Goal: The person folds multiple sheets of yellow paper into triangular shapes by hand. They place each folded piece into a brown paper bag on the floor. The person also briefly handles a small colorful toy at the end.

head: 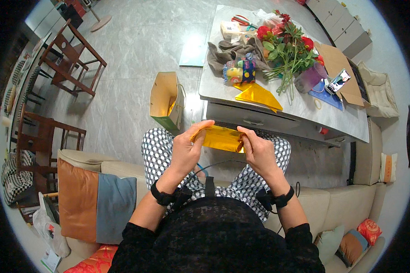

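Note:
Above my lap, a folded piece of shiny gold foil paper (220,138) stretches between both hands. My left hand (188,146) pinches its left end between thumb and fingers. At the right end, where the foil is bunched, my right hand (258,147) grips it. More gold foil sheets (258,96) lie at the near edge of the table, beside a colourful plastic-wrapped packet (240,71). On the floor to the left stands an open paper bag (164,99) with some gold material inside.
The table (215,89) holds red flowers with green stems (288,56), a purple vase (309,79), a phone (338,82), a grey cloth (237,50), scissors (241,20) and a cardboard piece (340,70). Sofa cushions (97,201) lie at the left; a cable crosses my lap.

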`<state>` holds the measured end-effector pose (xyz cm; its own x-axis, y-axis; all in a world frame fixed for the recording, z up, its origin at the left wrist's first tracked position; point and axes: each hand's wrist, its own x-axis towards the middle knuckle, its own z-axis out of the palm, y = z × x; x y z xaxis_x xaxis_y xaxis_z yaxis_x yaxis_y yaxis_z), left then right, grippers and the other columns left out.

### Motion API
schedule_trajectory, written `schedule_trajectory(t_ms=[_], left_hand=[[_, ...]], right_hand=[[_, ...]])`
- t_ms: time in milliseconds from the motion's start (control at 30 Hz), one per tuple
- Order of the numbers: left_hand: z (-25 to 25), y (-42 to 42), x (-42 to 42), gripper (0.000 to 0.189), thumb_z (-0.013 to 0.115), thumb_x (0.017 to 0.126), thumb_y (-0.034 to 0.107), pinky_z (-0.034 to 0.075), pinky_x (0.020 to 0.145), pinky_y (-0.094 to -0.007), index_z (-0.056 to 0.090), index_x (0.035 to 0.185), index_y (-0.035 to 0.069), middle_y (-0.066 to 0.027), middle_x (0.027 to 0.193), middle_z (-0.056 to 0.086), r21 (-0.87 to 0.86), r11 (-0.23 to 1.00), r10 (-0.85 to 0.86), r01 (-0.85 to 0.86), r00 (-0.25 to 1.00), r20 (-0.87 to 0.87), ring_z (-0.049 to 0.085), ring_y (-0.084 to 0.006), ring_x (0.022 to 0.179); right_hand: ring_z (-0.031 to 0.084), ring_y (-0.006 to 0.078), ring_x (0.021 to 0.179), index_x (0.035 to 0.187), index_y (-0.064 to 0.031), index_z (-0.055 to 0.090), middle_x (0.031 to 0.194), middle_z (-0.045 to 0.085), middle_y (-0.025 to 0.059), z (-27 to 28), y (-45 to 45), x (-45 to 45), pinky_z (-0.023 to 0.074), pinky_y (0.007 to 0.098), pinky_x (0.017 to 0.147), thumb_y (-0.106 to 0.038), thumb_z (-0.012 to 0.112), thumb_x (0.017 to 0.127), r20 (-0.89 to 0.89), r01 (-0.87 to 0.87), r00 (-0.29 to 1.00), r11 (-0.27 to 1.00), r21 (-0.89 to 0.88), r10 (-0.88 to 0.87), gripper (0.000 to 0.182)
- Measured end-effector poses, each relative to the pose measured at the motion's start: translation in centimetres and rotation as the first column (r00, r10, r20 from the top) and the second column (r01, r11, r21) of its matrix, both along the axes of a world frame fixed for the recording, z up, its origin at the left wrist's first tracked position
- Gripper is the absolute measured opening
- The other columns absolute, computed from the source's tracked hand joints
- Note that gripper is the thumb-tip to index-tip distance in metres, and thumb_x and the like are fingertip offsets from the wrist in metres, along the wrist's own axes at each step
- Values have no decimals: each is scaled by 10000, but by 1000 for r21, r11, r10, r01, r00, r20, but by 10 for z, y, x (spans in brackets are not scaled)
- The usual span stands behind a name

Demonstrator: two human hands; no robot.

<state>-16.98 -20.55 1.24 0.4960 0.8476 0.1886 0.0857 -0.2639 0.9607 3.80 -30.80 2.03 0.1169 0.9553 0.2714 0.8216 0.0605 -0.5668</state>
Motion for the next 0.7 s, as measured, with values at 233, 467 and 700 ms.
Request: schedule_trajectory(t_ms=[233,467,700], left_hand=[[-10,-3,2,272,492,1060,105,539,882,-266,643,1266,9,-95,1168,733,-5,998,62,-62,997,-40,680,-141,1038],[-12,-5,5,304,517,1032,101,561,848,-336,592,1318,34,-117,1157,732,29,993,117,-115,990,-80,729,-277,998],[-10,-7,4,434,482,1017,49,548,900,-381,442,1449,31,-124,1333,646,98,995,51,-34,982,-180,677,-351,1091]], right_hand=[[709,297,700,1294,-88,610,817,714,128,-2,3,-2,552,378,615,-136,528,1030,43,7,999,999,-46,-5,281],[682,304,629,1291,-95,600,717,678,138,-3,7,-6,529,406,567,-189,529,1023,6,9,1000,1000,14,-9,292],[689,339,681,1314,-86,589,759,686,172,-3,10,-5,536,432,611,-171,500,1029,-49,46,998,999,-14,-47,310]])
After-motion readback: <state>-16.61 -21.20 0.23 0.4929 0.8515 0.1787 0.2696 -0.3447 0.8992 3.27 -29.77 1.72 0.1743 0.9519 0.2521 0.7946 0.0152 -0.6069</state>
